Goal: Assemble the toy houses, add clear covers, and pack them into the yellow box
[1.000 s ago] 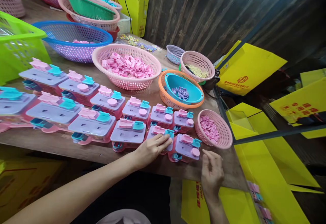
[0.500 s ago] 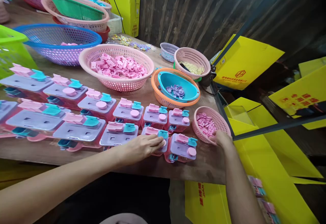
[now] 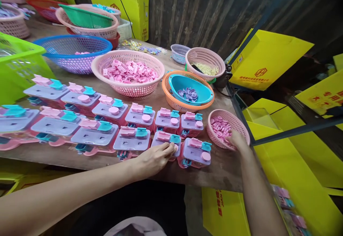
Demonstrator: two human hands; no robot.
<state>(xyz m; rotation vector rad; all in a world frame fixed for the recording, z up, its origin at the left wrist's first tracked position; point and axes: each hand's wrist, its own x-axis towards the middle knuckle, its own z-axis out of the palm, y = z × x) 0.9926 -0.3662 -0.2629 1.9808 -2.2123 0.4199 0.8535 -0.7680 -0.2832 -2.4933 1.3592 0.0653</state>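
My left hand (image 3: 158, 157) reaches over the front row of toy boxes, thumb and fingers pinched on a pink round disc (image 3: 176, 148) on one box's lilac lid (image 3: 158, 143). That lid also carries a pink piece and a turquoise piece. To its right stands another box (image 3: 197, 155) with its own pink disc in place. My right hand (image 3: 238, 140) dips into a small pink basket (image 3: 245, 130) of small pink pieces (image 3: 220, 127); its fingertips are hidden there.
Two rows of similar boxes (image 3: 95, 137) extend left; some lids have bare slots. Behind them stand a pink basket of pink blocks (image 3: 131, 72), a turquoise bowl of lilac parts (image 3: 189, 94) and a blue-rimmed basket (image 3: 72, 39). Yellow cartons (image 3: 270, 60) and a dark metal bar (image 3: 294, 134) flank the right.
The view has shifted, moving the table's contents rightward in the picture. My left hand stays at the same box, its fingers now more closely pinched at the disc. My right hand remains in the small basket.
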